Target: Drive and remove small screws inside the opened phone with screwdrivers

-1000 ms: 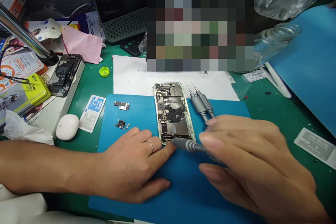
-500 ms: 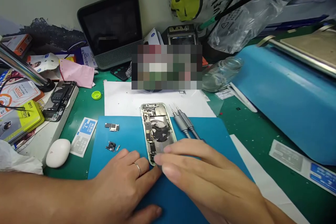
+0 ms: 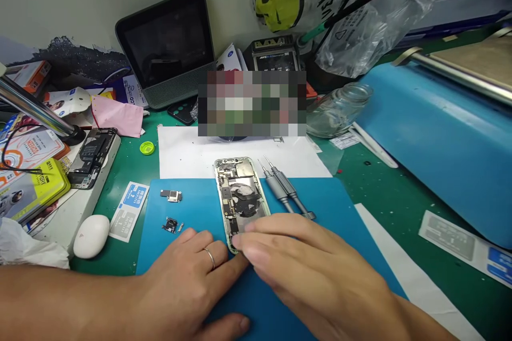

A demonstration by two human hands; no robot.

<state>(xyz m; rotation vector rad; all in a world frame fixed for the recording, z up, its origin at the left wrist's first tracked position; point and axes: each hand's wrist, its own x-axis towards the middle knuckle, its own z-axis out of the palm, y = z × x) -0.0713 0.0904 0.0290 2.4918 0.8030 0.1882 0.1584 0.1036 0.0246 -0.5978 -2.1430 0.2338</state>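
Note:
An opened smartphone (image 3: 244, 197) lies on the blue mat (image 3: 320, 197), its circuit boards and inner metal showing. My left hand (image 3: 192, 277), wearing a ring, rests on the mat with its fingers spread; its index finger reaches the phone's bottom edge. My right hand (image 3: 312, 266) is closed over the phone's lower end, fingertips together. The grey ribbed screwdriver seen in it earlier is hidden behind these fingers. Two grey screwdrivers (image 3: 284, 189) lie right of the phone. Left of it are a shielded metal part (image 3: 171, 195) and a small dark board piece (image 3: 170, 225).
Another opened phone (image 3: 94, 157) sits on a white box at left. Nearby are a white earbud case (image 3: 91, 236), a printed card (image 3: 130, 210) and a green cap (image 3: 147, 147). White paper (image 3: 180, 149), a glass jar (image 3: 340, 109) and a dark screen (image 3: 168, 45) stand or lie behind.
The camera view has tilted up and shifted right. My right hand has come down closer over the phone's lower end, covering the grey screwdriver; my left hand stays beside the phone.

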